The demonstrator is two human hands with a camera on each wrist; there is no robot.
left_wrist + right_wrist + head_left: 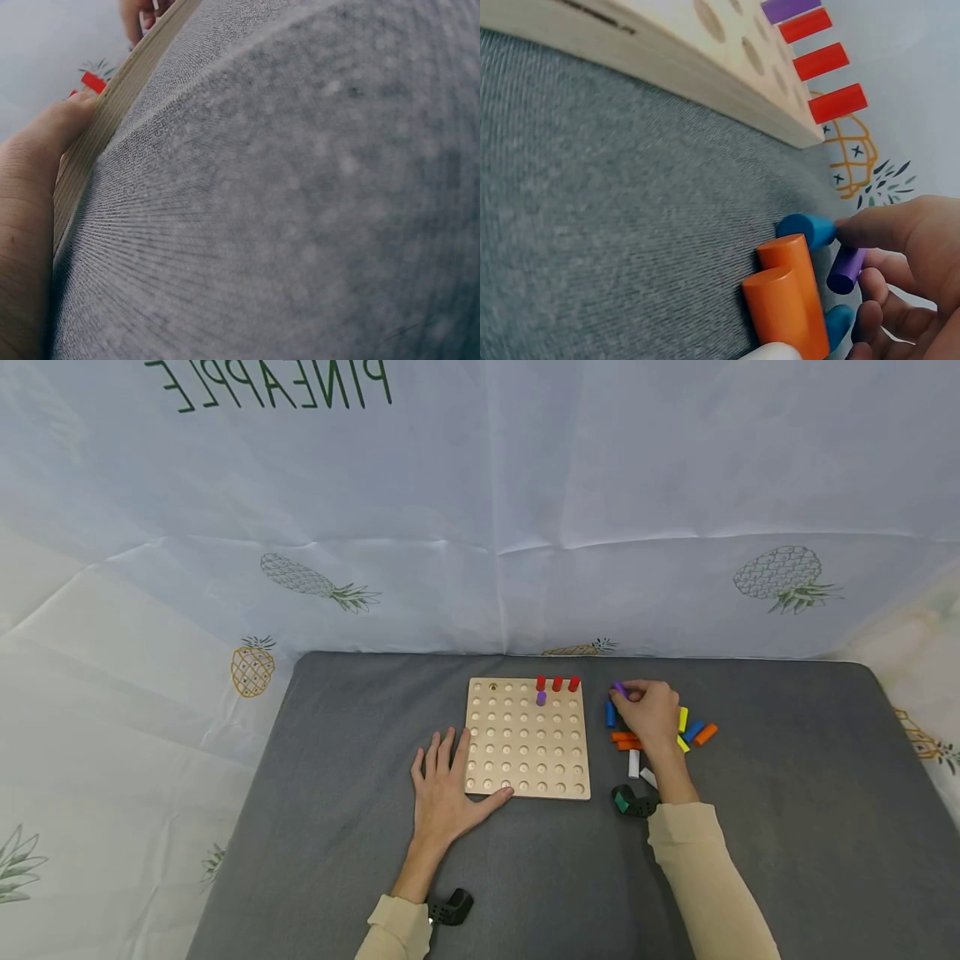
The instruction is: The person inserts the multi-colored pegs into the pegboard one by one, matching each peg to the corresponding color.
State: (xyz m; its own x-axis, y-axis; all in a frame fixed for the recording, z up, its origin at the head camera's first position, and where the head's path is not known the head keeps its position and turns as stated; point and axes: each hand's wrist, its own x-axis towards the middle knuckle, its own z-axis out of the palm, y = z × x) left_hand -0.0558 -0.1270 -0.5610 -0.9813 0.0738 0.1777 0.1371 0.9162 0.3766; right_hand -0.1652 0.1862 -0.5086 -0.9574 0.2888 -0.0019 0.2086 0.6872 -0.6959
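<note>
One purple peg (846, 270) sits pinched in the right hand (652, 712).

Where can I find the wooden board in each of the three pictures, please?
Head: the wooden board is just below and right of the centre.
Left wrist: upper left, a slanting strip.
Right wrist: along the top, from left to right of centre.
Shared landmark: the red pegs.

The square wooden board (516, 742) lies flat over there, dotted with round holes (753, 55), the left hand (441, 789) touching it; one small purple peg (844, 273) is pinched in the right hand (652, 714).
</note>
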